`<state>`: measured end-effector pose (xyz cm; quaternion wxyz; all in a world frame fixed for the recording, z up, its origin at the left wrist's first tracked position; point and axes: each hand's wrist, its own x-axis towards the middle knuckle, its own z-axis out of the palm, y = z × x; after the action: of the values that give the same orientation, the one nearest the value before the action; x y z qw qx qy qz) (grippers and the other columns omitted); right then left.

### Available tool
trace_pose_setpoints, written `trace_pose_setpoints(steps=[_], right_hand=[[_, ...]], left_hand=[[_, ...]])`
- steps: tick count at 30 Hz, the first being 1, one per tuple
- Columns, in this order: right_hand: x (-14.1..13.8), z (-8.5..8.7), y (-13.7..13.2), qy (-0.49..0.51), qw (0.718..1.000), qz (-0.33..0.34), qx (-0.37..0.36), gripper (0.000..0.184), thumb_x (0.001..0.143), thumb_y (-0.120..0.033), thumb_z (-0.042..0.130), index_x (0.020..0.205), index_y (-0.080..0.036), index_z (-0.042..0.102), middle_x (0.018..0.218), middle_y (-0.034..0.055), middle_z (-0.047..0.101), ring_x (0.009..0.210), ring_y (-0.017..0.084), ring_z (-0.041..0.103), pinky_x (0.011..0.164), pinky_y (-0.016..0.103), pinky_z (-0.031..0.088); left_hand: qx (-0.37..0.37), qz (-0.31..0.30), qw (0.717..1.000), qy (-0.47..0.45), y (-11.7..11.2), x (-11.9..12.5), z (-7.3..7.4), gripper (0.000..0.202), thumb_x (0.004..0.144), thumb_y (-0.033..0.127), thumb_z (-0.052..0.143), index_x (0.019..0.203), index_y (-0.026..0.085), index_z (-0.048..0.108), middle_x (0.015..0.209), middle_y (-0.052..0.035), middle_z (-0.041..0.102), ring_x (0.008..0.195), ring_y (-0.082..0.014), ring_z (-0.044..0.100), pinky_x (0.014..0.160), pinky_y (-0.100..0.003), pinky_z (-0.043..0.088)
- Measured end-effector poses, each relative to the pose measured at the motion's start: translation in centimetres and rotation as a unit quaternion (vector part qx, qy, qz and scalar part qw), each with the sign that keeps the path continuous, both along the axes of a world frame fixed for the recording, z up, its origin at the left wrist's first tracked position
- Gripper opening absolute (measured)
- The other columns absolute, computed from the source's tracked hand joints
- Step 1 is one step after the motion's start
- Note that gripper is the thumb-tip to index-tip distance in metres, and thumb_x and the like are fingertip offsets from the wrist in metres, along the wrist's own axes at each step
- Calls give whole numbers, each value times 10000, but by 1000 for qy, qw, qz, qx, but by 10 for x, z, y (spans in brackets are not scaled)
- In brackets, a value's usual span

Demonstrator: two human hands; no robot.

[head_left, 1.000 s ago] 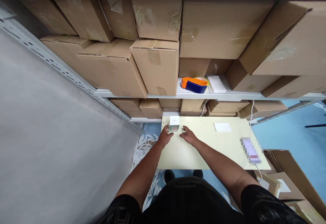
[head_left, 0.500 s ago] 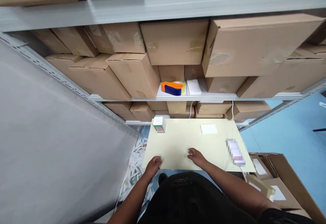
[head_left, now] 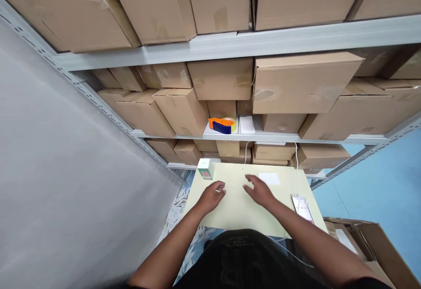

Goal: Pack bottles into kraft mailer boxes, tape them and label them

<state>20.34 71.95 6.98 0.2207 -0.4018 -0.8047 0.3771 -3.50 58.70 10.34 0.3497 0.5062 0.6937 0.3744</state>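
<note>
My left hand (head_left: 212, 196) is over the pale yellow table (head_left: 237, 214), fingers loosely curled with a small gap to the thumb and nothing visible in them. Facing it, my right hand (head_left: 259, 190) has its fingers apart and is empty. Beyond the left hand, near the table's back left corner, stands a small white and green box (head_left: 205, 169). Just past the right hand lies a white sheet or pad (head_left: 269, 178). A phone (head_left: 303, 209) with a lit screen rests at the table's right side.
Brown cartons (head_left: 223, 78) pack the grey metal shelves (head_left: 230, 48) ahead. On the middle shelf are an orange and blue tape dispenser (head_left: 222, 125) and a white stack (head_left: 246, 124). A large open carton (head_left: 378, 240) stands at right. White scraps (head_left: 176, 212) lie on the floor at left.
Both hands have moved forward over the table, the left also rightward. The camera view has tilted up, showing more of the upper shelf.
</note>
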Motion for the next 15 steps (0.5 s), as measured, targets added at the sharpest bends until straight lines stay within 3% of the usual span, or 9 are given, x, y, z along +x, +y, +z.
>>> trace_pose_setpoints(steps=[3, 6, 8, 10, 15], right_hand=[[-57, 78, 54, -6, 988, 3, 152, 528, 945, -409, 605, 1433, -212, 559, 1479, 133, 577, 1370, 319, 512, 1166, 484, 391], [-120, 131, 102, -29, 967, -1, 253, 616, 913, -366, 670, 1471, -164, 505, 1588, 165, 445, 1479, 339, 360, 1233, 491, 275], [-156, 146, 125, -71, 962, -9, 263, 662, 874, -349, 722, 1459, -134, 499, 1631, 198, 362, 1505, 381, 285, 1232, 536, 235], [-182, 149, 140, -122, 961, -18, 248, 681, 838, -292, 749, 1446, -118, 496, 1640, 220, 330, 1506, 410, 254, 1214, 575, 232], [-203, 144, 150, -161, 947, -41, 275, 474, 895, -206, 624, 1354, -99, 576, 1481, 220, 507, 1393, 364, 402, 1147, 496, 366]], left_hand=[[-12, -30, 999, 4, -7, 4, 0, 238, 864, 360, 654, 1054, 221, 686, 1053, -64, 730, 970, -226, 681, 868, -335, 523], [-46, -80, 995, 37, -43, 1, -19, 176, 873, 320, 614, 1004, 224, 681, 1015, -46, 718, 934, -217, 663, 846, -322, 497], [-72, -111, 989, 67, -74, -9, -36, 143, 864, 302, 606, 966, 228, 674, 985, -29, 704, 920, -211, 643, 855, -315, 475], [-111, -110, 984, 87, -102, -25, -52, 129, 846, 296, 607, 941, 226, 661, 957, -20, 696, 907, -208, 632, 832, -304, 458], [-146, -30, 985, 88, -150, -65, -73, 83, 820, 262, 572, 884, 227, 612, 876, -5, 674, 859, -201, 627, 774, -286, 439]])
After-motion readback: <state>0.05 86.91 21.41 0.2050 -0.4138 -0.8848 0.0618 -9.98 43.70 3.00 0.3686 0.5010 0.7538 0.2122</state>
